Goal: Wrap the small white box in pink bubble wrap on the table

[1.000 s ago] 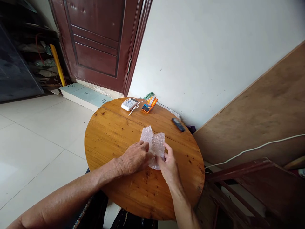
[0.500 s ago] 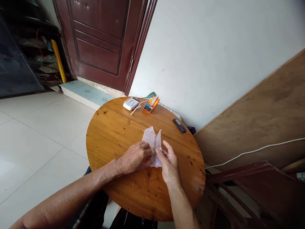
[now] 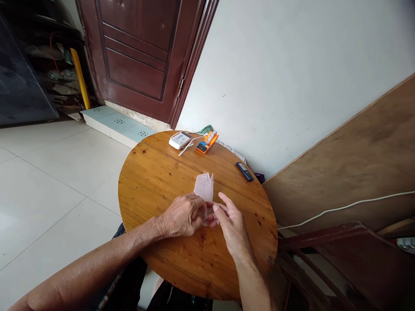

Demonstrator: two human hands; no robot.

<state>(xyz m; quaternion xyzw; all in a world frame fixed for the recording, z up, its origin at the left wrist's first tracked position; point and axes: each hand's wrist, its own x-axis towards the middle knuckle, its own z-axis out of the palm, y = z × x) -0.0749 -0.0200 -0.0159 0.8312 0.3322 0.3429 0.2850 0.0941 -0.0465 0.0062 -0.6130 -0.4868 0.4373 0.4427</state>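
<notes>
A small piece of clear bubble wrap (image 3: 204, 187) is folded into a narrow strip over the round wooden table. My left hand (image 3: 189, 214) is closed on its near left part, with the fingers curled and partly hidden behind the knuckles. Close by on the right, my right hand (image 3: 228, 218) has its thumb and forefinger apart. Its other fingers reach toward the left fingertips and seem to touch the wrap's near end. Whether anything lies inside the wrap cannot be made out.
On the table (image 3: 152, 181), a white box-like device (image 3: 180, 140) with a white cord lies at the far edge beside an orange tape dispenser (image 3: 207, 142). A dark handset (image 3: 244, 171) rests at the far right. Beyond stand a white wall (image 3: 285, 77) and a wooden board (image 3: 350, 151).
The wrap's right flap has folded over to the left, so the piece looks narrower. My right thumb has left that flap, and the right fingers have moved toward my left hand.
</notes>
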